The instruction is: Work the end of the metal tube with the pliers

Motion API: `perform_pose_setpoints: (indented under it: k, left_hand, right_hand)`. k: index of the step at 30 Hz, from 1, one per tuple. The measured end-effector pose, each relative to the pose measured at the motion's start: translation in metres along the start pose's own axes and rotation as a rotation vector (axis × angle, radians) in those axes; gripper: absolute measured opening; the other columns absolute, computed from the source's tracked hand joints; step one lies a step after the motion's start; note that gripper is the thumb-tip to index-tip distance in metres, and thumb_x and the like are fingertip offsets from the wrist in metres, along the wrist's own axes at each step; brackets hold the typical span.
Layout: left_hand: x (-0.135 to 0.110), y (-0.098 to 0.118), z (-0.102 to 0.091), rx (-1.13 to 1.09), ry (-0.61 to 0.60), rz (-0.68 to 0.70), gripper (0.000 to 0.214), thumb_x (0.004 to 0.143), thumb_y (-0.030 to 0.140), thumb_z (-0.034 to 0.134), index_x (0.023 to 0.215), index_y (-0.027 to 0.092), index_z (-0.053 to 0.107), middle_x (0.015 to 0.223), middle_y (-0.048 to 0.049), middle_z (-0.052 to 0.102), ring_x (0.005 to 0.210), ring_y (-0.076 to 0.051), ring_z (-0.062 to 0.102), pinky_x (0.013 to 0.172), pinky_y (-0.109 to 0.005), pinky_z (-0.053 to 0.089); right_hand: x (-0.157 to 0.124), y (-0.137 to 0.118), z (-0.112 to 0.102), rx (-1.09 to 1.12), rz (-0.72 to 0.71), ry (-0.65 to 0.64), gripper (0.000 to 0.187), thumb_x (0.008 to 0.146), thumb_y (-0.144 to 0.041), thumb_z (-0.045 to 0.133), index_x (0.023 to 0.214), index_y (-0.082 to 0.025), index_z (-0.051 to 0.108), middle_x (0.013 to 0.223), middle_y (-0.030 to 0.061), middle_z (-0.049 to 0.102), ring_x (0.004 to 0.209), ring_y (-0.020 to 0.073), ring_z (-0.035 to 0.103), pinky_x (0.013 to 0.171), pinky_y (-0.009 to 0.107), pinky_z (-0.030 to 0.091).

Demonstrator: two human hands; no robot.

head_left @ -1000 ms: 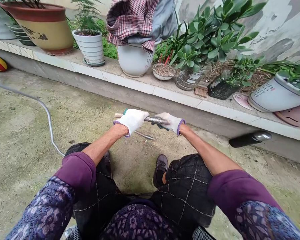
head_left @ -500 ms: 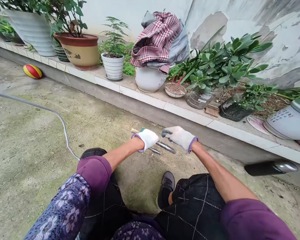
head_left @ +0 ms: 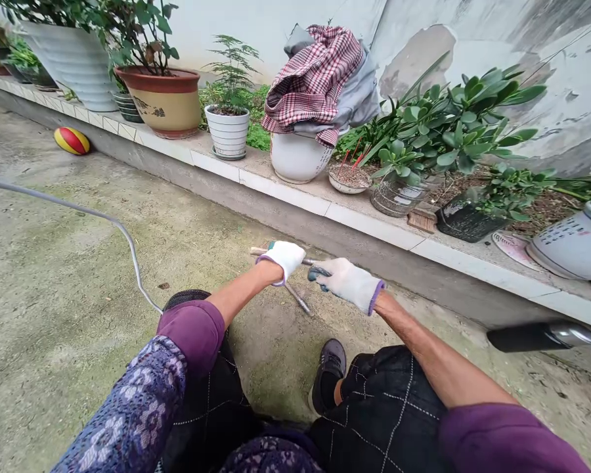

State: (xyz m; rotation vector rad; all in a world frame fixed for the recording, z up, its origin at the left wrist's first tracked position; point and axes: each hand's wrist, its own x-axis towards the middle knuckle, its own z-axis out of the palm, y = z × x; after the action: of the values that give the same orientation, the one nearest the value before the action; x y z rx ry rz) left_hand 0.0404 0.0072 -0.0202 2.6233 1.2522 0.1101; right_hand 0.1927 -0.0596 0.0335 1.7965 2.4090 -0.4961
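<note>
I sit low on a concrete yard floor, both hands in white knit gloves held out past my knees. My left hand (head_left: pixel 285 257) is closed round a rod-like tool (head_left: pixel 256 251) whose wooden end sticks out to the left. My right hand (head_left: pixel 345 282) sits close beside it, fingers curled on a dark teal handle (head_left: pixel 317 273). A short piece of grey metal shows between the two gloves. A thin metal rod (head_left: pixel 299 300) slants down just below the hands; I cannot tell whether it lies on the ground.
A bent grey pipe (head_left: pixel 128 243) runs in from the left to my left knee. A tiled ledge (head_left: pixel 295 197) carries several plant pots, one white pot draped with checked cloth (head_left: pixel 315 72). A striped ball (head_left: pixel 71 140) lies far left, a black cylinder (head_left: pixel 536 336) at the right.
The view has lifted, showing more of the wall and pots. My hands have come closer together, so the threaded metal rod seen between them a second ago is mostly covered.
</note>
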Motion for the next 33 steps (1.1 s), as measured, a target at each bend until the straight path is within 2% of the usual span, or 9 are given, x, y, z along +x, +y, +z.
perform_pose_setpoints:
  k: [3, 7, 12, 16, 19, 22, 26, 29, 33]
  left_hand:
    - [-0.012, 0.019, 0.009, 0.057, -0.094, 0.119, 0.026, 0.086, 0.005, 0.056, 0.096, 0.010, 0.078, 0.099, -0.0214, 0.077, 0.101, -0.038, 0.074, 0.086, -0.047, 0.057]
    - [-0.019, 0.029, -0.005, -0.065, -0.151, 0.203, 0.028, 0.094, 0.020, 0.051, 0.108, 0.017, 0.076, 0.090, -0.0126, 0.077, 0.077, -0.024, 0.074, 0.070, -0.032, 0.056]
    - [-0.002, 0.004, -0.031, -0.394, 0.104, 0.008, 0.030, 0.092, 0.030, 0.054, 0.109, 0.020, 0.077, 0.080, -0.0050, 0.075, 0.068, -0.018, 0.067, 0.065, -0.025, 0.049]
    - [0.013, -0.016, -0.024, -0.190, 0.144, -0.102, 0.033, 0.095, 0.026, 0.048, 0.109, 0.018, 0.077, 0.093, -0.0125, 0.077, 0.087, -0.026, 0.073, 0.077, -0.034, 0.053]
    - [0.013, -0.020, -0.012, 0.085, 0.097, -0.077, 0.035, 0.094, 0.014, 0.044, 0.109, 0.012, 0.076, 0.101, -0.0203, 0.076, 0.101, -0.035, 0.073, 0.083, -0.043, 0.054]
    - [0.007, -0.013, -0.004, 0.212, 0.052, 0.005, 0.032, 0.092, 0.008, 0.046, 0.106, 0.009, 0.075, 0.099, -0.0224, 0.075, 0.102, -0.039, 0.073, 0.083, -0.045, 0.054]
    - [-0.002, 0.006, -0.003, 0.195, 0.071, 0.139, 0.034, 0.096, 0.014, 0.044, 0.110, 0.016, 0.075, 0.091, -0.0175, 0.075, 0.097, -0.036, 0.074, 0.079, -0.043, 0.054]
    - [-0.005, 0.014, -0.010, 0.106, 0.066, 0.145, 0.036, 0.099, 0.024, 0.042, 0.115, 0.021, 0.075, 0.089, -0.0137, 0.075, 0.094, -0.032, 0.075, 0.077, -0.038, 0.053]
    - [-0.001, 0.005, -0.022, -0.003, 0.101, 0.012, 0.037, 0.098, 0.027, 0.043, 0.117, 0.024, 0.074, 0.094, -0.0113, 0.076, 0.093, -0.028, 0.075, 0.077, -0.034, 0.053]
  right_hand:
    - [-0.003, 0.016, -0.014, 0.078, 0.102, 0.027, 0.021, 0.090, -0.021, 0.054, 0.093, -0.017, 0.074, 0.072, 0.0007, 0.064, 0.060, 0.0117, 0.051, 0.055, 0.022, 0.037]
    - [-0.001, 0.051, -0.021, 0.311, 0.312, 0.118, 0.024, 0.084, -0.016, 0.053, 0.093, -0.015, 0.075, 0.068, 0.0003, 0.061, 0.053, 0.0109, 0.049, 0.046, 0.021, 0.035]
    - [0.008, 0.055, 0.000, 0.396, 0.292, 0.105, 0.026, 0.087, -0.019, 0.052, 0.101, -0.015, 0.073, 0.065, -0.0002, 0.058, 0.051, 0.0106, 0.046, 0.048, 0.022, 0.036]
    - [0.009, 0.016, 0.011, 0.053, -0.018, 0.037, 0.018, 0.088, -0.018, 0.055, 0.088, -0.018, 0.073, 0.076, 0.0009, 0.065, 0.066, 0.0118, 0.053, 0.063, 0.023, 0.039]
    - [0.004, -0.004, 0.000, -0.042, -0.066, 0.062, 0.019, 0.091, -0.020, 0.054, 0.093, -0.019, 0.073, 0.075, 0.0000, 0.065, 0.066, 0.0127, 0.053, 0.063, 0.024, 0.037]
    - [0.003, 0.007, -0.020, 0.023, 0.038, 0.185, 0.022, 0.090, -0.024, 0.055, 0.100, -0.019, 0.074, 0.073, -0.0002, 0.064, 0.062, 0.0126, 0.051, 0.061, 0.024, 0.037]
    - [0.013, 0.055, -0.030, 0.189, 0.137, 0.345, 0.027, 0.085, -0.020, 0.052, 0.097, -0.015, 0.075, 0.074, 0.0009, 0.064, 0.060, 0.0118, 0.049, 0.059, 0.024, 0.038]
    - [0.019, 0.075, -0.019, 0.264, 0.204, 0.255, 0.029, 0.083, -0.018, 0.051, 0.097, -0.014, 0.076, 0.072, 0.0008, 0.063, 0.059, 0.0118, 0.050, 0.056, 0.023, 0.038]
    - [0.016, 0.056, 0.006, 0.181, 0.186, 0.018, 0.026, 0.091, -0.023, 0.053, 0.101, -0.016, 0.076, 0.073, 0.0007, 0.064, 0.059, 0.0119, 0.052, 0.056, 0.023, 0.037]
